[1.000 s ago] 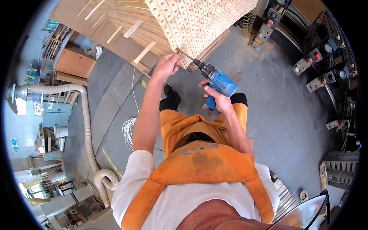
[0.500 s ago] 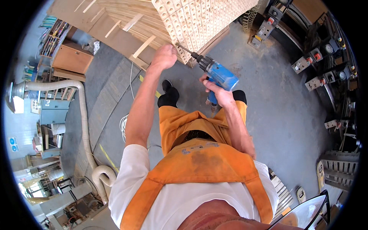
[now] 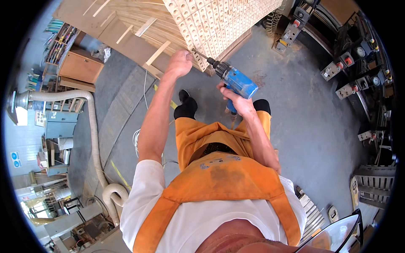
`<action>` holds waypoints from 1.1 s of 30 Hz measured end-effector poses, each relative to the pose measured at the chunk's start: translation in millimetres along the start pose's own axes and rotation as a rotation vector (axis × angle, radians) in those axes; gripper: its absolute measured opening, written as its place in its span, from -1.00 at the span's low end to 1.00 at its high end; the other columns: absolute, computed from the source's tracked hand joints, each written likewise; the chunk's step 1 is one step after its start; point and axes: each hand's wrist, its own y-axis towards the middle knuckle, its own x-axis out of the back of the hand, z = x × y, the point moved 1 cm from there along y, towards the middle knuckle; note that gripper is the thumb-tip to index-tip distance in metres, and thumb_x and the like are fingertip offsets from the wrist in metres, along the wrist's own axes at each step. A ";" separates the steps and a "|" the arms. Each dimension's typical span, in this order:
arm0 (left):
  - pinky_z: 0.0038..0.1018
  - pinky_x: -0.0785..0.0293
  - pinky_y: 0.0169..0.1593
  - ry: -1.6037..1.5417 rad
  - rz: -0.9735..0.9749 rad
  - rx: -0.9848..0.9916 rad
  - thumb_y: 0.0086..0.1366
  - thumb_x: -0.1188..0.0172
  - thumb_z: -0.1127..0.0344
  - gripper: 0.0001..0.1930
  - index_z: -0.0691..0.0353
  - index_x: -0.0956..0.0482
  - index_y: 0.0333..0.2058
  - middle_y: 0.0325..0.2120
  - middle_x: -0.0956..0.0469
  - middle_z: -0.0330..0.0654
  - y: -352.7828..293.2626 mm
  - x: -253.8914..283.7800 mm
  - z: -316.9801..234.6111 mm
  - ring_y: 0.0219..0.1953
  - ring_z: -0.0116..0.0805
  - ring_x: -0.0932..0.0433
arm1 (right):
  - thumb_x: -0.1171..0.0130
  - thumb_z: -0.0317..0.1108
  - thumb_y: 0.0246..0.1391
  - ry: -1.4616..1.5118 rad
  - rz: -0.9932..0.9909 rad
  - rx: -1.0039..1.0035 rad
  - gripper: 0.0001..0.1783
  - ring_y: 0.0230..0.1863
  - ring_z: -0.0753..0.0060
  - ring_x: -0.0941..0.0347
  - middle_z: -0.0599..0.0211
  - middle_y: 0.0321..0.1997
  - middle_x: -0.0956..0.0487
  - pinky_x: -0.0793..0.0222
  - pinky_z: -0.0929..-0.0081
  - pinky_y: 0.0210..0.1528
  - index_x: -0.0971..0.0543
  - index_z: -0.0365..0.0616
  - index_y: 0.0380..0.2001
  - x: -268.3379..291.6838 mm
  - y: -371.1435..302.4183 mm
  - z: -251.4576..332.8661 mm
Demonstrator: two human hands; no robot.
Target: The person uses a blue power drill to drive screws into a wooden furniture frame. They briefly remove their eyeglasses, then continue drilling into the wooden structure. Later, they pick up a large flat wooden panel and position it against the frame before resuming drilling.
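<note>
In my right hand (image 3: 238,101) is a blue cordless drill (image 3: 239,82), the fingers wrapped round its grip. Its long bit (image 3: 200,53) points up and left, with the tip by the near corner of a stack of pale wooden pieces (image 3: 190,12) full of round holes. Whether the tip sits inside a hole I cannot tell. My left hand (image 3: 179,63) is closed beside that corner, just left of the bit's tip. Its fingertips are turned away, so what they grip is hidden.
Loose wooden strips (image 3: 158,52) lie on the brown board (image 3: 122,40) at left. A pale flexible hose (image 3: 93,126) runs along the floor, near a white cable (image 3: 136,141). Machines with control boxes (image 3: 331,71) line the right side.
The drill and my right hand have shifted slightly left and up. My left hand keeps its closed shape by the stack's corner, a touch further left.
</note>
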 end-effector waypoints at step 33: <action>-0.74 -0.03 -0.71 -1.588 0.184 0.365 0.42 0.08 0.02 -0.67 0.20 -0.37 -0.29 -0.54 -0.36 -0.38 -41.2 -40.4 25.2 -0.68 -0.67 -0.15 | -0.26 -0.42 0.00 0.009 0.089 0.101 -0.67 -0.15 0.47 -0.51 0.34 -0.18 -0.61 -0.40 0.53 -0.24 -0.56 -0.15 -0.11 18.2 -7.6 -16.8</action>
